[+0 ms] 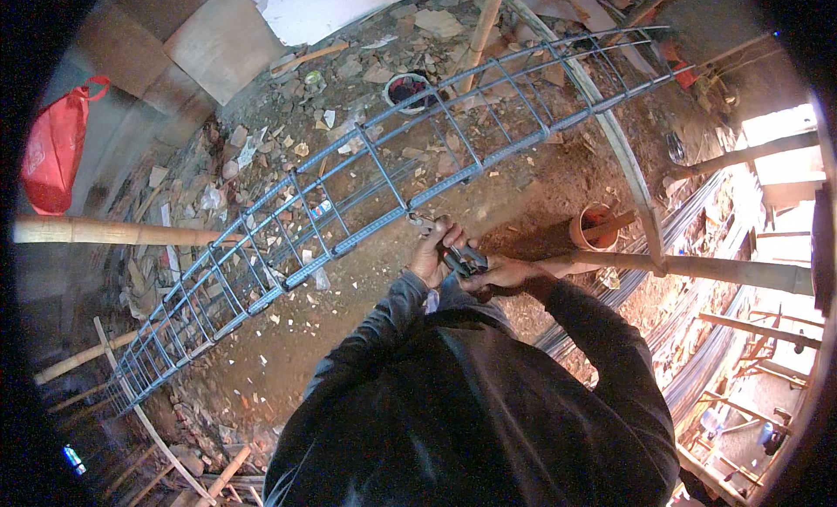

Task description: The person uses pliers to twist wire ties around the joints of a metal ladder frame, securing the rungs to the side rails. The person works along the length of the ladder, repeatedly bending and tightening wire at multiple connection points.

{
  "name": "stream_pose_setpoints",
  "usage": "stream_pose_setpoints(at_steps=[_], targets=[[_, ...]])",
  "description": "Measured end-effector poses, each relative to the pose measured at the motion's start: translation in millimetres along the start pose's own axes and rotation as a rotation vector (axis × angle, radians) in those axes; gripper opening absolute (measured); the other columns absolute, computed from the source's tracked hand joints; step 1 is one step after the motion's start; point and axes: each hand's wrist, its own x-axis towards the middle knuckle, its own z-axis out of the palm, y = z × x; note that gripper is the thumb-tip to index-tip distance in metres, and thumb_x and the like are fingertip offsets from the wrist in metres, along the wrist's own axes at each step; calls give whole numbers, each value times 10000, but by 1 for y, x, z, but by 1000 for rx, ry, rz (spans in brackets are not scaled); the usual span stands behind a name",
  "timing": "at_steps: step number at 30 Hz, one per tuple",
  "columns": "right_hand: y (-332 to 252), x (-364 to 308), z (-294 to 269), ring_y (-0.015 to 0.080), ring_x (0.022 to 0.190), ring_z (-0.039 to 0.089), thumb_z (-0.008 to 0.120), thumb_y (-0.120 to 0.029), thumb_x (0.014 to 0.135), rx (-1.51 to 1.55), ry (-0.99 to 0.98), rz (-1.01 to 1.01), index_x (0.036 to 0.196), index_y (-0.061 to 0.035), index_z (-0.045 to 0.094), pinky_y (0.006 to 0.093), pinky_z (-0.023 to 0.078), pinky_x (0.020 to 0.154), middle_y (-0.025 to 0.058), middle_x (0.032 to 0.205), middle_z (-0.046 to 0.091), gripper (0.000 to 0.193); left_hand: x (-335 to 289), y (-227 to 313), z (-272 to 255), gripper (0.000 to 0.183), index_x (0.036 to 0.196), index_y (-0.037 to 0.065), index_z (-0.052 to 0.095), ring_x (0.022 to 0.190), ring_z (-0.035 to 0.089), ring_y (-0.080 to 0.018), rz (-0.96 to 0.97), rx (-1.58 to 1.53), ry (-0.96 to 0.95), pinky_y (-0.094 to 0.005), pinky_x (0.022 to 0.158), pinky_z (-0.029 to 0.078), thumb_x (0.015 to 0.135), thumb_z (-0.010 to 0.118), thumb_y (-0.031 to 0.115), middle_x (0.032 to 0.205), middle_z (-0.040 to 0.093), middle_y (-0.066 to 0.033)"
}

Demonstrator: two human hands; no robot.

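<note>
A long cage of steel reinforcing bars (370, 231) runs diagonally in front of me, its long bars crossed by square stirrups. My right hand (506, 276) is closed on a pair of pliers (465, 259) with dark grips, held close to my body. My left hand (432, 256) is closed at the front of the pliers, just beside the near long bar. A small pale metal piece sticks out past its fingers toward the bar; whether it touches the bar I cannot tell. The fingers partly hide the tool's front.
Bamboo poles (724, 272) and a curved wooden strip (623, 149) cross under the cage. An orange bucket (595, 227) stands to the right, and a pale-rimmed bucket (408, 92) beyond the cage. Rubble covers the far ground. A red bag (57, 149) hangs at left; loose bars (711, 219) lie right.
</note>
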Motion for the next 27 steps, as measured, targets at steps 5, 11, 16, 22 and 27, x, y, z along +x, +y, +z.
stream_pose_setpoints(at_steps=[5, 11, 16, 22, 27], targets=[[-25, -13, 12, 277, 866, 622, 815, -434, 835, -468, 429, -139, 1189, -61, 580, 412, 521, 830, 68, 918, 628, 565, 11, -7, 29, 366, 803, 146, 494, 663, 466, -140, 43, 188, 270, -384, 769, 529, 998, 677, 396, 662, 417, 31], [-12, -7, 51, 407, 1087, 619, 732, -389, 807, -1271, 1179, -54, 1305, -43, 527, 507, 496, 932, 209, 1124, 619, 640, 27, -13, 47, 301, 843, 143, 545, 762, 612, -177, 63, 134, 441, -352, 678, 498, 967, 715, 358, 700, 490, 11], [15, 18, 6, 398, 1050, 645, 594, -178, 888, -1261, 1119, -96, 1170, -58, 553, 522, 506, 900, 191, 1091, 639, 309, 45, -22, 37, 291, 859, 140, 568, 713, 564, -183, 159, 120, 508, -346, 714, 481, 965, 712, 370, 726, 536, -13], [50, 22, -17, 378, 1033, 664, 624, -313, 884, -1263, 898, 96, 1393, -89, 501, 487, 523, 908, 193, 1087, 659, 569, 51, -28, 30, 255, 972, 148, 641, 755, 609, -179, 141, 92, 610, -336, 729, 498, 942, 739, 380, 772, 588, -9], [35, 15, -14, 363, 1005, 698, 581, -298, 955, -1038, 601, 313, 1502, -77, 440, 440, 555, 873, 168, 1191, 684, 606, 34, -26, 27, 248, 1013, 165, 652, 787, 632, -175, 131, 122, 557, -333, 737, 513, 944, 744, 385, 864, 656, 4]])
